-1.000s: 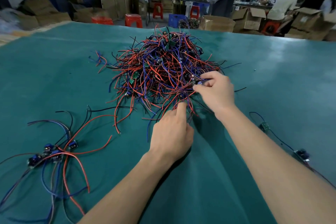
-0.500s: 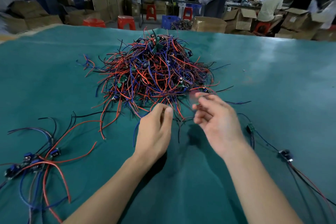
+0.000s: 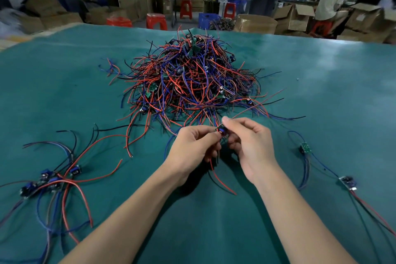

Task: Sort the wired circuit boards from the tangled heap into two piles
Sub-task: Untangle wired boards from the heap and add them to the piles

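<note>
Both hands (image 3: 222,146) pinch small board (image 3: 222,130) between them, near heap (image 3: 192,83).

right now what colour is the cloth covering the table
Teal green, plain, seen in the head view: the cloth spreads under the tangled heap.

Even, fairly bright daylight fills the hall, strongest from windows far behind the heap (image 3: 192,83) on the right. It lays a pale, washed-out sheen on the green cloth (image 3: 321,66) right of the heap. Shadows are soft: dark patches lie on the cloth under both forearms, nearer than the heap. The heap's wires are sharp. The boxes (image 3: 49,13) far left of it are smeared by blur, and the wide lens bends the cloth's far edge into a curve.
</note>
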### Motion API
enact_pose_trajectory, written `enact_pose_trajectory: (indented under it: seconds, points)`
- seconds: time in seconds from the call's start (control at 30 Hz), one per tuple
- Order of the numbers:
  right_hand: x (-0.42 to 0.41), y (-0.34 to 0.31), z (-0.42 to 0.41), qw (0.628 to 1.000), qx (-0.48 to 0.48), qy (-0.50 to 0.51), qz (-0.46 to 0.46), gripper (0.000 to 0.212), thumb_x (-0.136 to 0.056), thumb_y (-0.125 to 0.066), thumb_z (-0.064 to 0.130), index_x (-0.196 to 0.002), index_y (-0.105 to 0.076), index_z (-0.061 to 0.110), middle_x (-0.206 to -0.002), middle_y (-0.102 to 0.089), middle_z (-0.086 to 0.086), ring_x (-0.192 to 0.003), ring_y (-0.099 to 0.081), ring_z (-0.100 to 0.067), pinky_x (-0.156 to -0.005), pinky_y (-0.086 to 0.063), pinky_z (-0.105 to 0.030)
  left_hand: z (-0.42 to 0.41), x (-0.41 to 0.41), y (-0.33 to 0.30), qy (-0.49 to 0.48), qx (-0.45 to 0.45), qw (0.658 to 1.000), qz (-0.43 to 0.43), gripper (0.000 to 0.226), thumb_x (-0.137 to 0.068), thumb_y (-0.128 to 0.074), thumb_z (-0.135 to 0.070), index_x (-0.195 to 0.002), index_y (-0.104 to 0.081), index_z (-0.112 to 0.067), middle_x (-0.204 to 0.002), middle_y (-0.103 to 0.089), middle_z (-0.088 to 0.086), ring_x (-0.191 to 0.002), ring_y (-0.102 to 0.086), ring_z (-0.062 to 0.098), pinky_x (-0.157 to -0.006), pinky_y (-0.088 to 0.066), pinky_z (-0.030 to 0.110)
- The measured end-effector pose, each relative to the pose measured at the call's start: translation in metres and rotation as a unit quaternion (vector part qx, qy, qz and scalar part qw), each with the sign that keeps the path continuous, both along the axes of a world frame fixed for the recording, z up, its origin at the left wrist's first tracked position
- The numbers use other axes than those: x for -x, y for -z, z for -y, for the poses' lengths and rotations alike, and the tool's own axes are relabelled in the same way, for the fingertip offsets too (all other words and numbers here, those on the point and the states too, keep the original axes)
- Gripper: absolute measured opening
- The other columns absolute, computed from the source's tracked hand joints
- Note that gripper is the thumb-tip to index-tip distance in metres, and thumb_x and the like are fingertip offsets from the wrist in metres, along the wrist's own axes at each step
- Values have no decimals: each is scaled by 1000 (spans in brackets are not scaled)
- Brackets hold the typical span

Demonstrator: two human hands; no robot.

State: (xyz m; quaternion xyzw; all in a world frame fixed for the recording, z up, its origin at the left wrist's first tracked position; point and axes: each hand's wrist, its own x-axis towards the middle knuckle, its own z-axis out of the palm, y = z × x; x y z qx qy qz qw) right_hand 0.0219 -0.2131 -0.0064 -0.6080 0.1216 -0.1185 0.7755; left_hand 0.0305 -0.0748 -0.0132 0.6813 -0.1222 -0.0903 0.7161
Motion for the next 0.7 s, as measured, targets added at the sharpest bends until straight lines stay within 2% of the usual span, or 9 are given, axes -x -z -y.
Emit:
enact_pose_trajectory:
  seconds: [0.07,0.17,0.23,0.33,0.47,0.57,0.63,0.7]
  points:
    - [-1,1,2,1000,2,12,2,21,-83,-82,15,-65,-73,15,-65,-59,-6,-51,-46,-13,-52,-35,-26,1,1,-1,6,-7,1000,-3,26,-98,-55,-11,-85,-61,10,-58,-56,-2,-46,-46,9,-43,-34,17]
    - [2,1,6,1000,-2,3,-3,11,-84,-82,15,-74,-78,11,-73,-63,-11,-57,-50,-16,-54,-37,-26,0,2,-1,6,-18,1000,15,37,-101,-55,-20,-91,-58,16,-52,-45,-3,-43,-33,8,-41,-25,17]
    - [3,2,8,1000,23,4,4,11,-85,-81,14,-74,-79,13,-72,-66,-7,-54,-50,-12,-52,-39,-23,0,3,-1,8,-47,998,49,43,-101,-55,-25,-89,-60,16,-49,-39,-6,-42,-28,8,-41,-23,18]
    - [1,7,14,993,100,57,15,19,-86,-82,16,-67,-78,19,-59,-63,6,-50,-52,-7,-51,-43,-21,1,2,0,21,-71,995,62,37,-102,-54,-24,-85,-69,5,-47,-37,-8,-42,-27,7,-42,-23,19]
    - [-2,9,26,959,212,186,29,21,-83,-80,32,-65,-72,24,-52,-59,11,-55,-53,-13,-63,-49,-35,2,3,0,57,-80,993,66,34,-104,-50,-22,-79,-70,-10,-49,-37,-8,-43,-26,8,-41,-22,19]
    - [0,5,34,935,187,299,29,24,-87,-75,34,-64,-68,27,-53,-59,11,-57,-57,-18,-64,-48,-36,2,4,1,63,-62,995,52,34,-104,-49,-21,-78,-67,-10,-51,-42,-6,-42,-31,8,-41,-26,16]
    - [4,3,36,926,139,350,26,26,-93,-66,33,-68,-68,27,-54,-61,13,-51,-57,-12,-59,-45,-33,2,2,1,17,-24,999,34,33,-105,-46,-17,-81,-66,-8,-52,-52,-6,-42,-41,7,-40,-30,14]
    - [10,-1,30,951,111,289,25,25,-92,-59,40,-76,-70,23,-61,-67,10,-49,-56,-9,-54,-45,-32,1,0,1,-22,13,999,22,31,-106,-42,-12,-85,-64,-6,-58,-60,-6,-44,-49,7,-39,-32,16]
